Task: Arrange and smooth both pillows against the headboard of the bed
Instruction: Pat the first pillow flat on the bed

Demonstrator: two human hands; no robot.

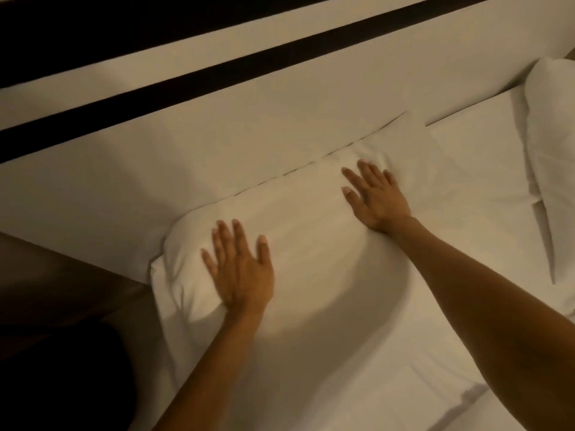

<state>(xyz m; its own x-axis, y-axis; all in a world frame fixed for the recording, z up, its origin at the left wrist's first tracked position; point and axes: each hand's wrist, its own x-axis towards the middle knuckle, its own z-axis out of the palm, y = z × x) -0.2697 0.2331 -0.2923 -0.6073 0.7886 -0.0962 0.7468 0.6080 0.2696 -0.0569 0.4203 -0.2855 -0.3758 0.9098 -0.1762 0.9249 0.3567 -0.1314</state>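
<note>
White pillow (311, 244) lies flat at the near-left corner of the bed, its long far edge touching the base of the headboard (249, 119). Its left end bulges slightly past the mattress edge, above the dark floor (46, 306). Fabric shows shallow creases around both palms.

Left hand (241, 269): flat, fingers spread and pointing toward the headboard, palm pressed on the left part of the pillow near its rounded corner. Nothing grasped.

Right hand (375, 197): likewise flat and spread, palm down on the far-right part of the same pillow, fingertips close to the headboard seam. Nothing grasped. Both forearms are bare and reach in from the lower frame.

Second pillow (550, 150): at the right frame edge, tilted up on its side, one end near the headboard, well apart from the first pillow. Partly cut off by the frame; its full extent cannot be told.

Between the two pillows lies a stretch of bare white sheet (466, 181), mostly flat, reaching to the headboard. A folded flap of pillowcase extends from the first pillow's far-right corner along the headboard base.

Headboard: pale, smooth panel with a dark horizontal stripe (249, 66) across it; a darker band lies above.
</note>
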